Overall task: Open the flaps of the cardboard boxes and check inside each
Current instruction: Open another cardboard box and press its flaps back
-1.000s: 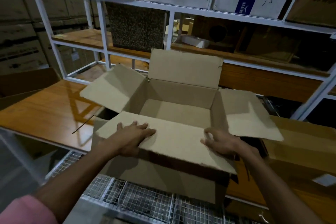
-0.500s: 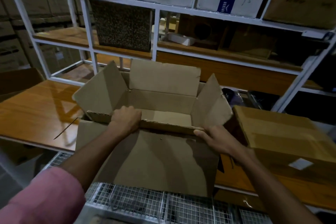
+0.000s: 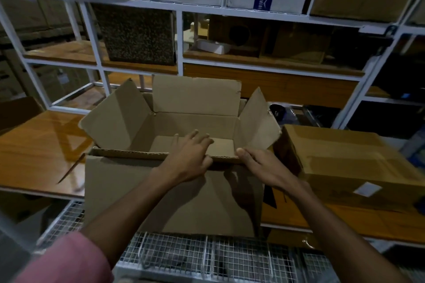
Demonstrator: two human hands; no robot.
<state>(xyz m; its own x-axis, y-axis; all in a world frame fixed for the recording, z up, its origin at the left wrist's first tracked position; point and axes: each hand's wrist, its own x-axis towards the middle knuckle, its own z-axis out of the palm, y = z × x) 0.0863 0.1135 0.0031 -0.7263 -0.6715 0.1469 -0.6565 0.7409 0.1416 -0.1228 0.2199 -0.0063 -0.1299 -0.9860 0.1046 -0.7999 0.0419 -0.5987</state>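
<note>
Both hands at the near flap [image 3: 161,155] of the open box [image 3: 170,195]: left hand [image 3: 190,158] laid over its edge, fingers loose, reaching inside; right hand [image 3: 259,165] pinching the edge. A second ago this flap lay flat across the opening; now it is folded down and the inside shows nothing, so the check is nearly done. Four flaps open. Right of the hands, a second box [image 3: 349,163], shut, on the worktop [image 3: 34,156]. Two boxes.

Matt corrugated cardboard box [image 3: 174,195], glossy wooden tabletop [image 3: 39,151], white metal shelving [image 3: 179,41], wire mesh [image 3: 174,257]
</note>
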